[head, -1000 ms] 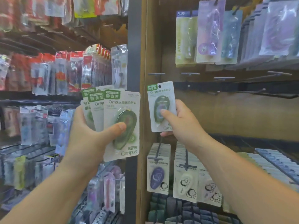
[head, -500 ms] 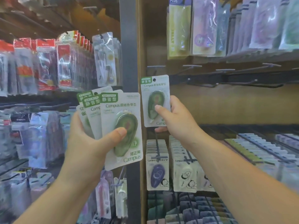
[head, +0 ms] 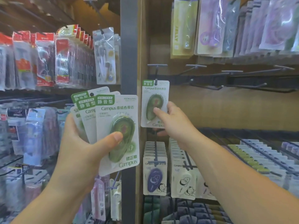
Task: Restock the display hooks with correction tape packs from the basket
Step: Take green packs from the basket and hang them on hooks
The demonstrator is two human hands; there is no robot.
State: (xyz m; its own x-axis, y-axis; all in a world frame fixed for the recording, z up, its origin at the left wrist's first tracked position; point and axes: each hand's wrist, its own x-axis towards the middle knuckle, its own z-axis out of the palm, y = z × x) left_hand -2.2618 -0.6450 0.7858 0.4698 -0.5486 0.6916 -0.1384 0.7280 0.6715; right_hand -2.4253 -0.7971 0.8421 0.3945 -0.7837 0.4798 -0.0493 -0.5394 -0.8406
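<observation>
Head view: left hand (head: pixel 80 143) near left, thumb across front card, grips fan of white-and-green carded correction tape packs (head: pixel 116 110); green oval dispenser under blister on front card. Right hand (head: pixel 174 125) centre, farther in, pinches single white-and-green correction tape pack (head: pixel 155 102), thumb on blister, pack upright before wooden back panel (head: pixel 226 110). Dark metal display hook (head: pixel 156 73) just above; its end shows at pack's top hole. Grey upright post (head: pixel 128 54) behind fan's right edge. Hung white pack with purple dispenser (head: pixel 154 177) below.

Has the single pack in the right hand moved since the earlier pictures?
Yes. The correction tape pack shifted slightly left against the empty hook; its hang hole now meets the tip.
</observation>
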